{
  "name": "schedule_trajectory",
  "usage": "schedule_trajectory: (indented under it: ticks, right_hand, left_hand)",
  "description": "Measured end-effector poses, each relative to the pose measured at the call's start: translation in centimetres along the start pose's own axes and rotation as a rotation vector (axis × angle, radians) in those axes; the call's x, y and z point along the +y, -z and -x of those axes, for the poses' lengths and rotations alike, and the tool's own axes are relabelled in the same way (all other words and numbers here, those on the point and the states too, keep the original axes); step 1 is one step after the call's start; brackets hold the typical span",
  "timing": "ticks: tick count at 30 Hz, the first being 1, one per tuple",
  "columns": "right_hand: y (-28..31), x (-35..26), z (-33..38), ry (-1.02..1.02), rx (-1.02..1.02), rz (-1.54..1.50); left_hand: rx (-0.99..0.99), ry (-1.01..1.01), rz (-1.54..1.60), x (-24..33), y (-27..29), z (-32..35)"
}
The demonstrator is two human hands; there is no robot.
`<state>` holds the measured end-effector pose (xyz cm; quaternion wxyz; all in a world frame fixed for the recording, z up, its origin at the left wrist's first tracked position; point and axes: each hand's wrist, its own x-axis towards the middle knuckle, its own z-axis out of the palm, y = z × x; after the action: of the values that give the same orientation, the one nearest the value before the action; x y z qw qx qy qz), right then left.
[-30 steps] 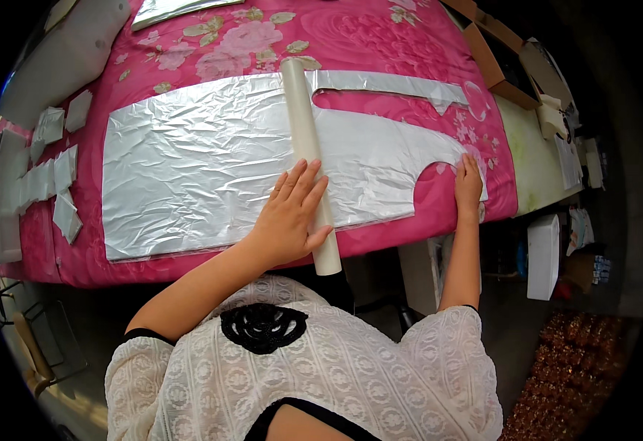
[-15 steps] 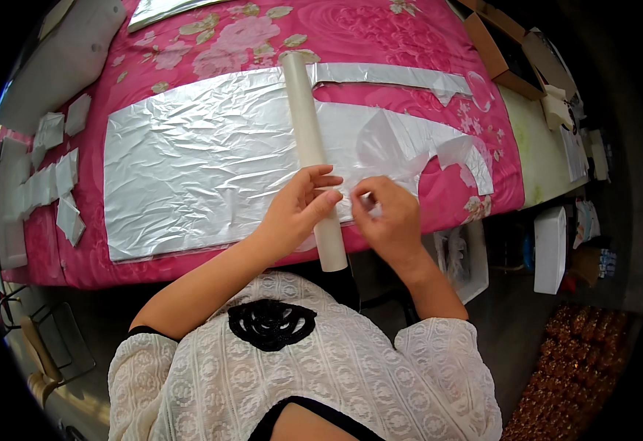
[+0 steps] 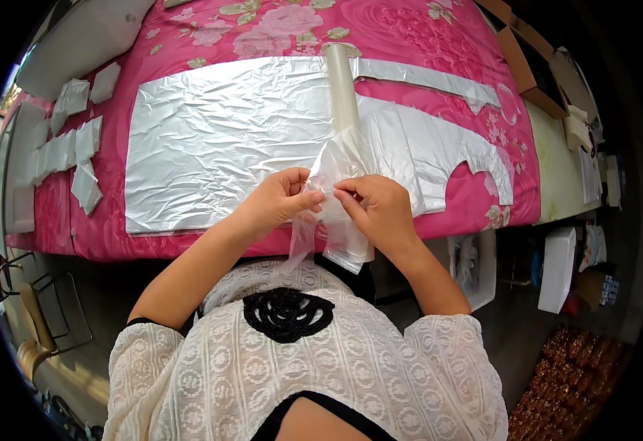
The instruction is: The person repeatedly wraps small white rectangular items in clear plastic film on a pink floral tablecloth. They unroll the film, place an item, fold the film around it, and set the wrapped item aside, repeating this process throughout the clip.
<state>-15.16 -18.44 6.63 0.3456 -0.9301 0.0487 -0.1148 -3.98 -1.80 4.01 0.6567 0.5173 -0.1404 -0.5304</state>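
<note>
You hold a thin clear plastic bag in front of you, just over the near edge of the table. The bag is soft and crinkly, and its bottom end hangs down toward your white lace top. Your left hand pinches the bag's left side with closed fingers. Your right hand pinches the right side, thumb and fingers pressed tight on the plastic. Your two hands are very close, almost touching.

The top of the bag leads up to a long roll of plastic bags, which lies on the table and points away from you. Under the roll lies a big shiny silver sheet, wrinkled all over. It has cut-out shapes on its right side. The sheet rests on a pink flowered cloth that covers the table. On the left side of the cloth sit small folded silver pieces. A white box stands on the floor at your right.
</note>
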Motion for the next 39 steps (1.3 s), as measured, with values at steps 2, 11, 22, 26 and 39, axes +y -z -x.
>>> schedule_trajectory:
  ticks: [2, 11, 22, 26, 39]
  right_hand:
    - [0.3, -0.1, -0.2, -0.195, -0.015, -0.281]
    - [7.7, 8.4, 1.4, -0.462, 0.223, -1.050]
    - [20.4, 21.9, 10.3, -0.502, 0.946, 0.100]
    - [8.4, 7.1, 6.7, -0.566, 0.142, -0.223]
    - [1.0, -0.4, 6.2, -0.652, -0.416, -0.147]
  left_hand:
    - [-0.015, -0.014, -0.086, 0.3, -0.2, 0.6]
    - [0.133, 0.165, -0.145, 0.4, 1.5, 1.3]
    - [0.165, 0.215, 0.015, 1.2, 6.4, 4.2]
    - [0.362, 0.211, -0.077, 3.7, 12.9, 9.4]
    - [0.835, -0.504, -1.594, 9.6, 11.8, 8.9]
